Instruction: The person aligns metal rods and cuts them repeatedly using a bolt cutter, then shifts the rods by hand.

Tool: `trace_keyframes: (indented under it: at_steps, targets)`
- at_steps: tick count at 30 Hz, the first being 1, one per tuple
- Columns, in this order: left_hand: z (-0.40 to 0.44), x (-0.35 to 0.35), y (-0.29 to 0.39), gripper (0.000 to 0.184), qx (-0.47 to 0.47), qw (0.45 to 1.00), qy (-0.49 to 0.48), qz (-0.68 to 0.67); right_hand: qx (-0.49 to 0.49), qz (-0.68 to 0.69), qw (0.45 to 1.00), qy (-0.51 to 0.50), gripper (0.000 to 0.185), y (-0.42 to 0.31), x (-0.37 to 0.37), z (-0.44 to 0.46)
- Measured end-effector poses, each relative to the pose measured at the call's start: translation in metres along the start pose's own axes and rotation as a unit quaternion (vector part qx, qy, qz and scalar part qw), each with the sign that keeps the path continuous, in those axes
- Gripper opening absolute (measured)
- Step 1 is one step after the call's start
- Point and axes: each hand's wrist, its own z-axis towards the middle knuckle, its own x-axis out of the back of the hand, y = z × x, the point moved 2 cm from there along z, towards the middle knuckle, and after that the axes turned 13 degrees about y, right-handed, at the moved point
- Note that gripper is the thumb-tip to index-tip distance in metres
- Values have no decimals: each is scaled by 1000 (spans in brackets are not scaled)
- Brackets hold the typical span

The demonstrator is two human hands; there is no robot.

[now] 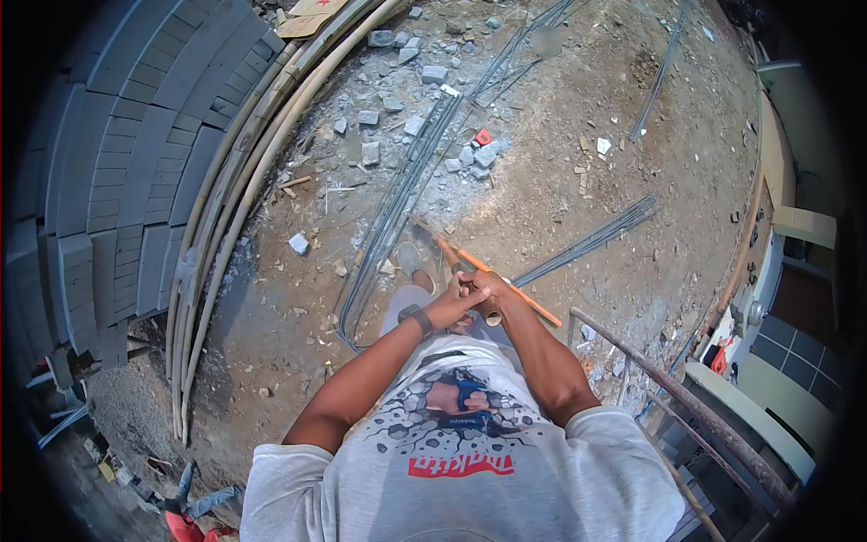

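My left hand (449,305) and my right hand (486,287) meet in front of my waist, fingers closed together. What they hold between them is too small to make out. A round, brownish cylinder end (493,318) shows just below my right hand. Close by, a tool with orange handles (476,262) slants past both hands, one handle running out beyond my right wrist. Its head lies near my shoe (416,260). A dark band is round my left wrist.
Long bundles of steel rods (411,172) lie ahead, and another bundle (596,237) lies to the right. Bamboo poles (237,194) curve beside stacked grey blocks (135,154). A red tape measure (483,137) rests by broken blocks. Metal railing (668,384) stands at right; a person (185,519) is lower left.
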Motion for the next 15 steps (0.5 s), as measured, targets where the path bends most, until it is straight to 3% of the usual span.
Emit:
trace_keyframes:
  at_steps: [4,8,11,15]
  targets:
    - [-14,0,6,107,-39,999,4,-13,13,-52,998,23,17,19,7,26]
    - [-28,6,13,97,-50,998,-12,-41,-23,-20,1000,5,16,15,3,-13]
    - [-18,9,5,109,-86,996,-8,-10,-12,11,1000,6,16,20,10,-13]
    - [-27,10,19,119,-53,998,-12,-36,0,-10,1000,-10,17,14,14,-16]
